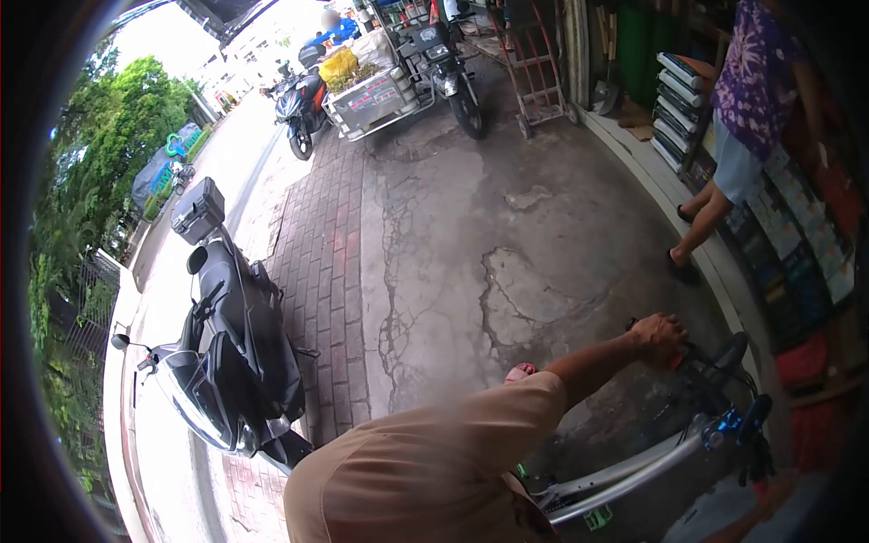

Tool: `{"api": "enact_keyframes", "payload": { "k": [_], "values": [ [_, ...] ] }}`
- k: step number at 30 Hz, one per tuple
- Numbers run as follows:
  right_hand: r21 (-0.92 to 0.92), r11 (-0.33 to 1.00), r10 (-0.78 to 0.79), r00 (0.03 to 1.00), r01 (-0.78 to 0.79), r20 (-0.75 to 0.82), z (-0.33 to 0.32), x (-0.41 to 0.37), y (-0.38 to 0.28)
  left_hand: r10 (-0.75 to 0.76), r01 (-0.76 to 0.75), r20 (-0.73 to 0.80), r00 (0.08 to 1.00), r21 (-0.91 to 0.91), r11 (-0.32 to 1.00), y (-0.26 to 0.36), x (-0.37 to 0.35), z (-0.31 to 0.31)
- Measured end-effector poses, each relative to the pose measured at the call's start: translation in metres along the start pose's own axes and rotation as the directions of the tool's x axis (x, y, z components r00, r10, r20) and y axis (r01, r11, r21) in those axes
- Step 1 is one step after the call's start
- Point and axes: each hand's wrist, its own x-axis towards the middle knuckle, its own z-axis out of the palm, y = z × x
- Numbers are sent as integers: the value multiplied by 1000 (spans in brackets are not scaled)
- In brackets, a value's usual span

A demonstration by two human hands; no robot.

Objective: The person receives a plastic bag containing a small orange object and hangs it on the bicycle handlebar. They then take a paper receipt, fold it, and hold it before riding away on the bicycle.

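Note:
A bicycle with a silver frame [634, 475] and a black handlebar [711, 385] is at the lower right, beside my tan-shirted body. My left hand [661, 338] is closed round the handlebar's left grip, with a bit of red showing under it. At the dim lower right edge, my right hand [784, 486] appears closed at the other end of the handlebar, by a red part. Blue fittings [744, 421] and cables sit at the middle of the handlebar. A green pedal [597, 519] shows below the frame.
A black scooter [240, 335] with a top box [197, 210] stands at left. Further off are a motorcycle [444, 72] with a loaded sidecar [371, 104] and a red hand truck [534, 68]. A person in purple [756, 77] stands by shop goods. The concrete [543, 281] is cracked.

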Motion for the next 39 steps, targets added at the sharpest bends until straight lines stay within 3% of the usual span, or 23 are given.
{"api": "enact_keyframes", "payload": {
  "k": [5,8,11,13,15,18,21,24,26,32,38,39],
  "values": [
    [-30,998,-52,988,48,-146,-5,-3,5,-45,45,-34,998,10,999,0,1,14],
    [-7,1000,-22,987,21,-159,-10,-3,7,7,-10,-196,980,-15,1000,7,-3,8],
    [34,999,19,984,-13,-176,-13,-8,7,-32,42,-252,967,36,998,-6,6,45],
    [67,997,46,981,-34,-186,-11,-10,4,-31,3,-177,984,-158,987,-32,17,77],
    [104,993,73,978,-53,-197,-9,-8,-3,-50,28,-111,993,-200,979,-36,20,78],
    [159,984,114,971,-81,-209,-9,-5,-9,-103,101,-37,994,-57,993,-8,12,36],
    [-70,992,100,994,-103,-35,-26,0,-16,-106,106,5,994,15,994,5,4,10],
    [-168,985,38,998,-47,-57,-25,3,-21,-101,101,16,995,2,995,8,2,0],
    [-131,991,-42,990,25,-132,-25,3,-19,-95,95,13,995,-27,995,10,2,-4],
    [-31,998,-64,990,61,-123,-2,-3,2,-111,112,8,994,-33,993,13,1,-8],
    [-45,975,222,961,-217,164,-21,4,-6,-129,130,19,991,-42,991,18,0,-17],
    [-68,982,180,978,-173,101,-13,-1,0,-133,134,21,991,-46,990,18,0,-18]
  ]
}}
